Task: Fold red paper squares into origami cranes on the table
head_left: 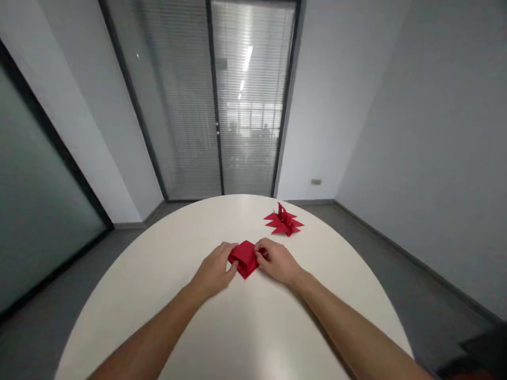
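Observation:
Between my two hands, a folded piece of red paper (246, 255) rests on the white round table (190, 237). It has a roughly diamond outline, with layers showing along its near edges. My left hand (217, 266) grips its left corner, thumb at the near side and fingers behind. With thumb and fingertips closed, my right hand (275, 258) pinches its right corner. Farther back to the right sits a group of red folded-paper pieces (283, 221), spiky in outline, with narrow points standing up in the middle.
The table's curved far edge lies beyond the red pieces. Behind it stand a glass door with blinds (251, 132) and pale walls (336, 95). Grey floor (380, 237) surrounds the table. A dark object (483, 348) shows at the lower right corner.

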The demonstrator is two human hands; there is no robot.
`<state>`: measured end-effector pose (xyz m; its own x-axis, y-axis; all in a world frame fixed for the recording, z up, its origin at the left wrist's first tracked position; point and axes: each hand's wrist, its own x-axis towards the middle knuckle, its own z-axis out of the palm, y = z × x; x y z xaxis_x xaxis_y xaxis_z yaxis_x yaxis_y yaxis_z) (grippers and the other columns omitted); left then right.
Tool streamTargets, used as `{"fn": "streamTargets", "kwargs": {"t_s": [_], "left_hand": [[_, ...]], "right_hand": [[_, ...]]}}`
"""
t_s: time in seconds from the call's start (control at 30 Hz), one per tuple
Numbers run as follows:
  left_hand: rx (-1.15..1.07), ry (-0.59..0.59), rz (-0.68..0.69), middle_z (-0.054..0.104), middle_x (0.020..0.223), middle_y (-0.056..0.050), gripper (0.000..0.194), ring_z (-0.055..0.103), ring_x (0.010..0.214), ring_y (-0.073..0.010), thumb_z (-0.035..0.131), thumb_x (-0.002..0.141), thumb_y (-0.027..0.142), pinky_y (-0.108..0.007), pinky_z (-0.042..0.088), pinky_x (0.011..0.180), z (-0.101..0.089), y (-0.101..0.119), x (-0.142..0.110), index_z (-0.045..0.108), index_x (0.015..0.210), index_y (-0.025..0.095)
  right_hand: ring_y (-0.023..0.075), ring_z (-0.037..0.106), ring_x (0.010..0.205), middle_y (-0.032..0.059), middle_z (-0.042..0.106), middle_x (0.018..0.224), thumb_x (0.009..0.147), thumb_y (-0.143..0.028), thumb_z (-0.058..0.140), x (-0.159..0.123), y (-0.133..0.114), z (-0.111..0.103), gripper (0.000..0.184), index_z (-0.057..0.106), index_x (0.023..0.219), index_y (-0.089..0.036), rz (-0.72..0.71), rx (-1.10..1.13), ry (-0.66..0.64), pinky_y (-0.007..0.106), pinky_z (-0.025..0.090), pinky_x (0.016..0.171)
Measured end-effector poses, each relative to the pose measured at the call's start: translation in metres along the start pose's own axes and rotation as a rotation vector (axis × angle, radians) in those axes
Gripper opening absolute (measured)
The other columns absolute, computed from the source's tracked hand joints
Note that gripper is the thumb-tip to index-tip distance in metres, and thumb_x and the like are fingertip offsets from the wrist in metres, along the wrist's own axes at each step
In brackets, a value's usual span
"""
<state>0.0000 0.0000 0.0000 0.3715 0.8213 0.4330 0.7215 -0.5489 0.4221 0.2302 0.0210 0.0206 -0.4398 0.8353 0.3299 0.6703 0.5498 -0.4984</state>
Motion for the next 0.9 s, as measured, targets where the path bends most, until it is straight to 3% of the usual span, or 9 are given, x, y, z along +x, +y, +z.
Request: {"fn": "streamTargets", "kwargs": {"t_s": [0.33, 0.7, 0.9], "left_hand": [[0.132, 0.062, -0.080, 0.066, 0.094, -0.003, 0.010, 0.061, 0.087, -0.0196, 0.049, 0.095, 0.021, -0.031, 0.046, 0.078, -0.005, 0.005, 0.004, 0.059, 0.094, 0.022], [0.187, 0.131, -0.103, 0.066, 0.084, 0.001, 0.006, 0.061, 0.073, -0.0165, 0.052, 0.093, 0.026, -0.027, 0.039, 0.066, -0.010, 0.020, 0.005, 0.057, 0.092, 0.023], [0.169, 0.136, -0.136, 0.064, 0.084, 0.002, 0.005, 0.059, 0.070, -0.0155, 0.051, 0.090, 0.020, -0.027, 0.037, 0.064, -0.008, 0.021, 0.005, 0.055, 0.090, 0.023]], "right_hand": [[0.0173, 0.063, 0.075, 0.0024, 0.070, 0.090, 0.093, -0.029, 0.054, 0.001, -0.001, 0.001, 0.013, 0.054, 0.105, -0.023, 0.007, -0.064, 0.031, 0.026, 0.038, 0.067], [0.0192, 0.062, 0.071, 0.0017, 0.070, 0.079, 0.097, -0.035, 0.053, 0.002, 0.000, 0.007, 0.015, 0.056, 0.106, -0.024, 0.103, -0.183, 0.062, 0.026, 0.031, 0.062], [0.0187, 0.062, 0.068, 0.0020, 0.070, 0.077, 0.098, -0.036, 0.051, 0.002, -0.003, 0.009, 0.015, 0.056, 0.106, -0.024, 0.123, -0.171, 0.060, 0.026, 0.030, 0.061]]}}
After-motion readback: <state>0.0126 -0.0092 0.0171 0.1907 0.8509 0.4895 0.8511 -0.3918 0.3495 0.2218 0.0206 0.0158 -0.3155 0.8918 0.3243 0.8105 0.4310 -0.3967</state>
